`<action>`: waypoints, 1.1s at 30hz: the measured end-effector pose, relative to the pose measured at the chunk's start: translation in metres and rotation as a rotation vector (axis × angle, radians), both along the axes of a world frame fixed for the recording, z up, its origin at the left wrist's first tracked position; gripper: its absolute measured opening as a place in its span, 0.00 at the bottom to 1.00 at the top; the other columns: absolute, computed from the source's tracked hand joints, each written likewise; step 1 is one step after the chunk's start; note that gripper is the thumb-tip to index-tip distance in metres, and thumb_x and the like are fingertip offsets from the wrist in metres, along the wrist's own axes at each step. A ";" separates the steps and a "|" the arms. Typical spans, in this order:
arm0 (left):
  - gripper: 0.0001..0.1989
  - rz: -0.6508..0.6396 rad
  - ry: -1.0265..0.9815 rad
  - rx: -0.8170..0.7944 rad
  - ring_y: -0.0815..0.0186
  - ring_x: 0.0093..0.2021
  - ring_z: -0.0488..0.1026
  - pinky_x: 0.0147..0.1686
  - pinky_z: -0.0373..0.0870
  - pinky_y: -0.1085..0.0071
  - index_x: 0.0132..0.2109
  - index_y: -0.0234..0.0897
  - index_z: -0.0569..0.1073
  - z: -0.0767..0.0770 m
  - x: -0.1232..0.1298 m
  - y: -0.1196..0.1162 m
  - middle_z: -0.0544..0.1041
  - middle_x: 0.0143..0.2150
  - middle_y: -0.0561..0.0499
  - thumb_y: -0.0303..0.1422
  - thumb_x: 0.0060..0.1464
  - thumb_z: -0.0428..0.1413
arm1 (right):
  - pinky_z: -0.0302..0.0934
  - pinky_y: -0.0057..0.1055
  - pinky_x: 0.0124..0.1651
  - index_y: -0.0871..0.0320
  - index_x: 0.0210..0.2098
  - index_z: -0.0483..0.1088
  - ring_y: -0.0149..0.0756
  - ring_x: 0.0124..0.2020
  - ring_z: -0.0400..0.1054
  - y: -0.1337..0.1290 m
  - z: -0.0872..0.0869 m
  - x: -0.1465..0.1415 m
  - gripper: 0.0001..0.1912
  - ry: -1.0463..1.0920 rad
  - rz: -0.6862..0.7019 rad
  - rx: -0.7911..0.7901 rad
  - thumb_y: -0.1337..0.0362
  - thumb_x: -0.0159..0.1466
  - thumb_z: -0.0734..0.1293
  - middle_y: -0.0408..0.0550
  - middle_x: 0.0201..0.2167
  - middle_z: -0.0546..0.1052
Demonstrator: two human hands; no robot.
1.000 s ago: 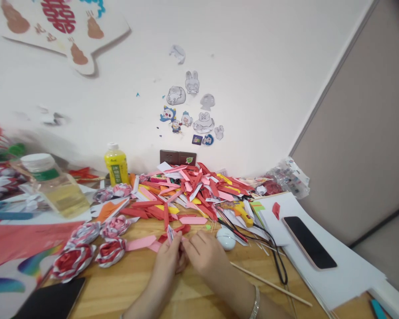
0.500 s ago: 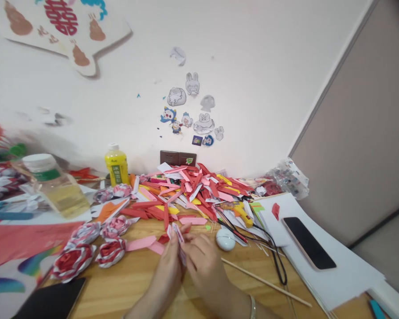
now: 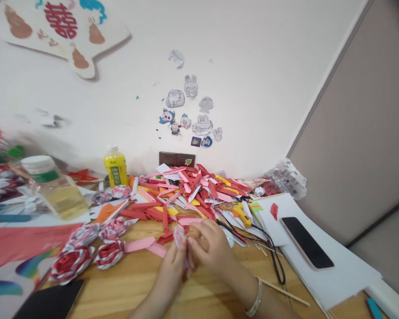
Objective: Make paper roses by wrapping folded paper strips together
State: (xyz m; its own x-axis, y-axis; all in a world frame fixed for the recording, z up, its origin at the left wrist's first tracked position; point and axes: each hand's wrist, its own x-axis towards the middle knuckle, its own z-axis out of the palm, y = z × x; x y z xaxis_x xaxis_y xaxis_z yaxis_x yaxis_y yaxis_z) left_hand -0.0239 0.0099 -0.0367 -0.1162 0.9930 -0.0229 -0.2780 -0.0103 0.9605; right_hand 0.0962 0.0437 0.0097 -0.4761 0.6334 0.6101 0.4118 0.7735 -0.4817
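My left hand (image 3: 173,268) is closed around a small folded pink-and-white paper piece (image 3: 178,235), which stands upright between thumb and fingers. Close against it on the right is my right hand (image 3: 213,246), its index finger and thumb bent and spread apart, with a gap between them. Part of the paper is hidden behind the fingers. Left of the hands lie a pink paper strip (image 3: 139,244) and several paper roses, among them a red-and-white rose (image 3: 109,254). A white rounded object (image 3: 230,240) is mostly covered by my right hand.
A heap of folded paper strips (image 3: 189,188) spreads along the wall. To its right are a yellow glue gun (image 3: 241,215) with a black cord, white paper sheets (image 3: 339,279) and a phone (image 3: 307,243). A wooden stick (image 3: 286,292), yellow bottle (image 3: 115,168) and clear bottle (image 3: 63,199) are also there.
My right hand has shifted up and right, its index finger and thumb spreading from the paper piece. It now covers most of the white rounded object. My left hand keeps hold of the paper.
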 end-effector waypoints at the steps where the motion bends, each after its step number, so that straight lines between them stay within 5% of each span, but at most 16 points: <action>1: 0.24 -0.030 0.038 0.003 0.74 0.10 0.54 0.11 0.49 0.77 0.27 0.37 0.68 -0.002 0.003 -0.002 0.63 0.10 0.61 0.56 0.43 0.54 | 0.59 0.28 0.34 0.61 0.37 0.70 0.32 0.30 0.62 0.002 0.002 0.001 0.07 0.008 0.017 -0.150 0.64 0.61 0.64 0.44 0.28 0.70; 4: 0.24 -0.092 0.124 0.008 0.75 0.10 0.51 0.11 0.45 0.77 0.24 0.38 0.66 -0.006 0.012 -0.006 0.60 0.09 0.62 0.56 0.41 0.56 | 0.51 0.22 0.24 0.60 0.25 0.68 0.26 0.22 0.55 0.005 0.006 0.003 0.07 0.002 0.136 -0.514 0.65 0.58 0.66 0.37 0.19 0.63; 6: 0.23 -0.119 0.170 0.008 0.75 0.10 0.51 0.11 0.45 0.77 0.25 0.38 0.65 -0.005 0.014 -0.006 0.60 0.09 0.62 0.55 0.41 0.56 | 0.46 0.21 0.23 0.61 0.21 0.64 0.25 0.21 0.53 0.006 0.010 0.002 0.10 0.002 0.126 -0.576 0.68 0.57 0.66 0.35 0.17 0.59; 12: 0.21 -0.126 0.263 0.065 0.69 0.15 0.61 0.16 0.57 0.75 0.26 0.39 0.67 0.000 0.006 -0.003 0.65 0.14 0.58 0.53 0.45 0.54 | 0.44 0.22 0.23 0.60 0.19 0.61 0.25 0.21 0.52 0.004 0.020 0.003 0.11 -0.038 0.086 -0.577 0.72 0.57 0.62 0.35 0.17 0.59; 16: 0.17 -0.079 0.297 0.135 0.61 0.33 0.71 0.34 0.68 0.70 0.32 0.38 0.72 0.000 0.004 -0.005 0.76 0.30 0.49 0.48 0.51 0.52 | 0.45 0.22 0.23 0.60 0.18 0.60 0.25 0.21 0.52 0.007 0.017 0.004 0.11 0.004 0.077 -0.588 0.71 0.56 0.62 0.35 0.17 0.59; 20: 0.18 -0.085 0.372 0.218 0.56 0.52 0.68 0.53 0.60 0.64 0.48 0.38 0.71 0.000 0.005 -0.008 0.74 0.49 0.42 0.42 0.56 0.49 | 0.47 0.21 0.23 0.60 0.24 0.65 0.25 0.20 0.53 0.008 0.009 0.000 0.04 0.054 0.048 -0.633 0.70 0.55 0.64 0.35 0.18 0.60; 29: 0.21 -0.090 0.353 0.129 0.55 0.58 0.62 0.58 0.56 0.63 0.53 0.38 0.69 -0.004 0.004 -0.011 0.70 0.56 0.43 0.44 0.57 0.48 | 0.48 0.22 0.24 0.60 0.20 0.63 0.26 0.21 0.55 0.006 0.012 -0.001 0.09 0.035 -0.015 -0.543 0.73 0.56 0.63 0.35 0.17 0.61; 33: 0.19 -0.062 0.341 0.172 0.54 0.50 0.69 0.50 0.64 0.63 0.47 0.38 0.73 0.004 0.003 -0.008 0.77 0.46 0.44 0.44 0.55 0.49 | 0.49 0.22 0.26 0.60 0.22 0.64 0.27 0.22 0.57 0.005 0.019 0.001 0.08 0.011 0.006 -0.510 0.73 0.57 0.62 0.36 0.18 0.64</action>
State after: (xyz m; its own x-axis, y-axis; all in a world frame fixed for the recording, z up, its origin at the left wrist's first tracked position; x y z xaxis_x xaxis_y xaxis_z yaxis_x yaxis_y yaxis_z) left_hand -0.0204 0.0014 -0.0328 -0.0279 0.9843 0.1745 0.0517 -0.1729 0.9836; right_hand 0.0976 0.0490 0.0287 -0.4760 0.8493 0.2284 0.4011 0.4407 -0.8031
